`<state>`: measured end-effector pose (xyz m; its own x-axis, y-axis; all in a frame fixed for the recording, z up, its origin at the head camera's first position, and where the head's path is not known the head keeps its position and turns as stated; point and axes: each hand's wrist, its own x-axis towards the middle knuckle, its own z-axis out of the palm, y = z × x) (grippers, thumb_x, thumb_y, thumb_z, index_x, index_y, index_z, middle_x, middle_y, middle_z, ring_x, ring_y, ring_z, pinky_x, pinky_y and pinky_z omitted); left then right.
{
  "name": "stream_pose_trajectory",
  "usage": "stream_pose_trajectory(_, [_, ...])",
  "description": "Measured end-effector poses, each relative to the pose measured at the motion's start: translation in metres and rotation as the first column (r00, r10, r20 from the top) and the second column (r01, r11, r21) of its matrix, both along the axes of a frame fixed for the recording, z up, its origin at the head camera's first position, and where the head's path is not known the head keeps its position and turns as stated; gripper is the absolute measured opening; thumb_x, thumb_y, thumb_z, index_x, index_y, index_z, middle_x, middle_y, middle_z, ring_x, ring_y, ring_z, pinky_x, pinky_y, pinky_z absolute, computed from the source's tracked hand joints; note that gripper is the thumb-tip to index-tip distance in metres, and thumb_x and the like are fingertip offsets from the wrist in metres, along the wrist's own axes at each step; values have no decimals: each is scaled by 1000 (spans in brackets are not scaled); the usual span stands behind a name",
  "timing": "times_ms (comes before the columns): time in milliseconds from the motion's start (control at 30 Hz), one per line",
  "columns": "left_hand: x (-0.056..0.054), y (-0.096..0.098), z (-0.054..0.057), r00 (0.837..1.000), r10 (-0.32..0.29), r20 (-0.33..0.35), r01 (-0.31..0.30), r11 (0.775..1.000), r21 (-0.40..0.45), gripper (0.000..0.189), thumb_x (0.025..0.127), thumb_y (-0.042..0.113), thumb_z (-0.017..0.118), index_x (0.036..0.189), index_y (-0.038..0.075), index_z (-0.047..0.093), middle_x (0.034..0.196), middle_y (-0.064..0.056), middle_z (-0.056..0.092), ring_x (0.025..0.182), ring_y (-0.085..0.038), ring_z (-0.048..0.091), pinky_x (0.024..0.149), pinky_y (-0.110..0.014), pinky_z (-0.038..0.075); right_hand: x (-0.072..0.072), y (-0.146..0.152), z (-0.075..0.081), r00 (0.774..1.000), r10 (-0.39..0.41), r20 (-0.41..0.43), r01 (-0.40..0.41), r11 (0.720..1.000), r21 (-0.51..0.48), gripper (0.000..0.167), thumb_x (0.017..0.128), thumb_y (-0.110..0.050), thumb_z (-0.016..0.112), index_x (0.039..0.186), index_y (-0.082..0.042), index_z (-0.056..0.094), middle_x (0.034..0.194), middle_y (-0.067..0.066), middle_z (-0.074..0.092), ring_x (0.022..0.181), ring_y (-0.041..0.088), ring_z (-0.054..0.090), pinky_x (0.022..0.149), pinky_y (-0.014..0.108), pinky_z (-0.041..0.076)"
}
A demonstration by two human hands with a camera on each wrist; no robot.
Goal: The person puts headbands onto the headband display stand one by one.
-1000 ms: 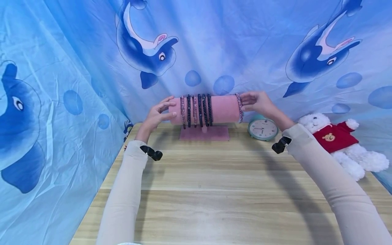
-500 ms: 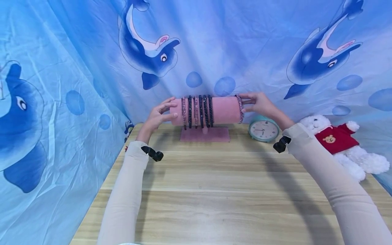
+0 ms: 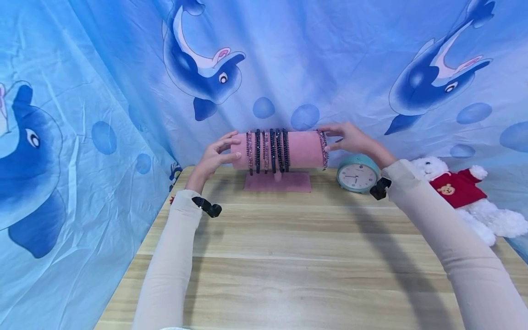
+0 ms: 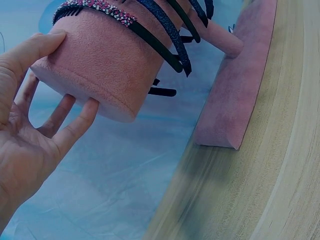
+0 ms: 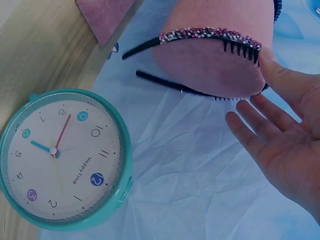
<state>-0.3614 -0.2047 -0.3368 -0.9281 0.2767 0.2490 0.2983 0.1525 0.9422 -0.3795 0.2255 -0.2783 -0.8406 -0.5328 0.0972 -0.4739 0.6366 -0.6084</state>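
A pink padded headband stand (image 3: 305, 150) lies crosswise at the back of the table, its roll raised on a short post over a flat base (image 3: 298, 183). My left hand (image 3: 211, 159) holds the roll's left end, thumb on the near side and fingers against the end face in the left wrist view. Several dark headbands (image 3: 272, 151) and pink glittery ones (image 3: 250, 151) hang on its left half. At the right end is a glittery headband (image 5: 210, 34) with comb teeth; my right hand (image 3: 349, 138) pinches it, thumb by the teeth, other fingers spread.
A teal alarm clock (image 3: 357, 176) stands right of the stand, below my right wrist. Farther right, a white plush bear (image 3: 470, 208) in a red sweater leans by my sleeve. A blue dolphin-print curtain (image 3: 288, 55) hangs behind the wooden table (image 3: 268, 256).
Both hands keep their places at the two ends of the roll. The whole head view has shifted slightly; the stand and headbands look the same.
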Motion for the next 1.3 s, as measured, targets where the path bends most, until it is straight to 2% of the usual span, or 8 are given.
stream_pose_trajectory(133, [0,1,1,1000,7,6,-7,1000,-11,47,89,5,76,134,1,62,166,3,35,147,-31,41,109,-38,53,-1,-1,2,1000,-2,5,2,999,41,64,95,-5,71,153,-6,44,159,22,42,148,44,37,117,60,40])
stream_pose_trajectory(367, [1,1,2,1000,8,15,-7,1000,-23,49,90,6,76,136,1,60,166,5,34,149,-30,39,116,-47,46,-3,-1,3,1000,-6,21,6,1000,30,64,92,-8,75,150,-8,48,161,18,41,152,41,31,125,60,27])
stream_pose_trajectory(533, [0,2,2,1000,13,10,-13,999,-35,49,90,7,76,136,2,61,166,5,34,149,-29,39,114,-46,48,-5,-2,1,1000,-3,-25,4,999,52,65,88,-10,79,148,-13,52,160,14,44,150,38,35,125,59,29])
stream_pose_trajectory(667, [0,1,3,1000,18,6,-17,999,-44,48,91,8,75,136,2,61,166,6,34,149,-29,38,114,-46,48,-6,-5,-1,999,7,-54,-4,999,50,65,87,-8,79,147,-12,53,159,14,45,149,38,37,125,59,29])
stream_pose_trajectory(967, [2,2,4,1000,18,11,-17,999,-44,48,91,7,75,136,1,60,166,5,34,149,-29,38,114,-45,48,-7,-17,-3,999,5,-54,-3,1000,24,63,86,-8,80,145,-13,56,158,13,47,151,38,34,125,61,26])
stream_pose_trajectory(1300, [3,3,4,1000,15,6,-15,999,-33,48,90,6,75,136,1,60,167,4,33,149,-30,39,115,-46,47,-6,-43,-6,994,16,-103,-18,1000,-14,65,81,-7,84,141,-10,59,154,15,51,143,35,45,123,55,34])
